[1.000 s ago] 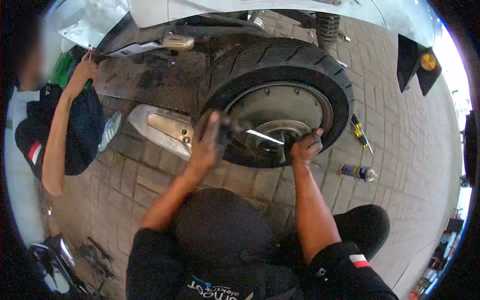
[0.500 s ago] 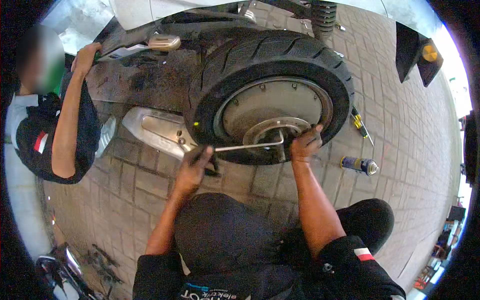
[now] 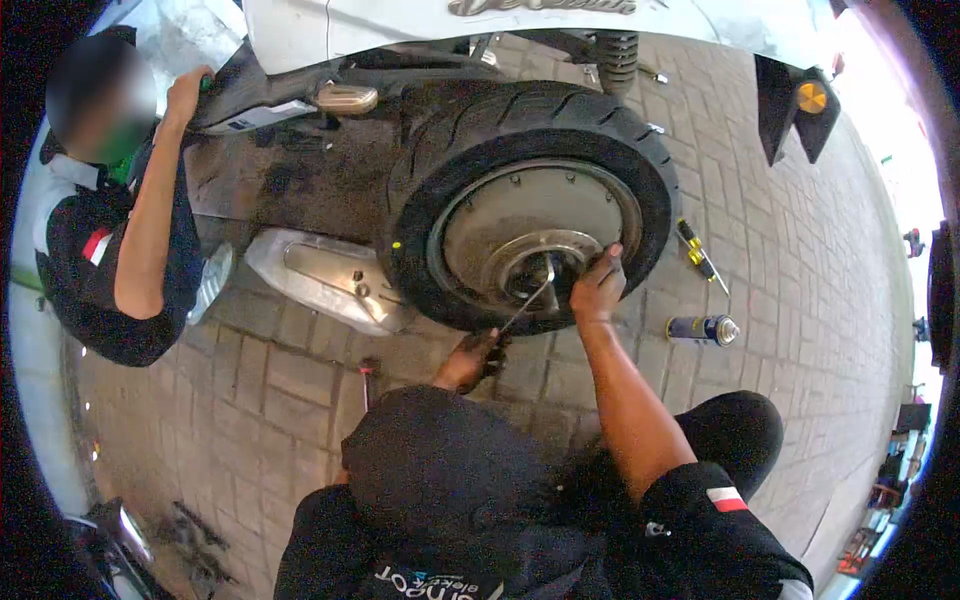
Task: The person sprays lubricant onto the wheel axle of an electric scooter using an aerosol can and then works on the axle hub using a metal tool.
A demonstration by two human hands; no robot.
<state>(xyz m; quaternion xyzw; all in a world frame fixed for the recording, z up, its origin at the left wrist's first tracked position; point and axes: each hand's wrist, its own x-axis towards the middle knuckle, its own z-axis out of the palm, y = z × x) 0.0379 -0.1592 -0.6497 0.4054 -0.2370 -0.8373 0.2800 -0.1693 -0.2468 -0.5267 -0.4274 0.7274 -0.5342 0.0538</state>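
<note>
Near the wheel [image 3: 530, 215], grasping a metal rod [image 3: 525, 308] with the left hand [image 3: 468, 363]; farther right, touching the wheel with the right hand [image 3: 598, 287], cannot tell whether gripping.

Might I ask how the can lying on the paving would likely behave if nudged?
The can would probably roll, being cylindrical and on its side. The joints in the paving might check it slightly. Its straight, unsagging sides suggest it would feel stiff when lifted; its weight I can't judge.
</note>
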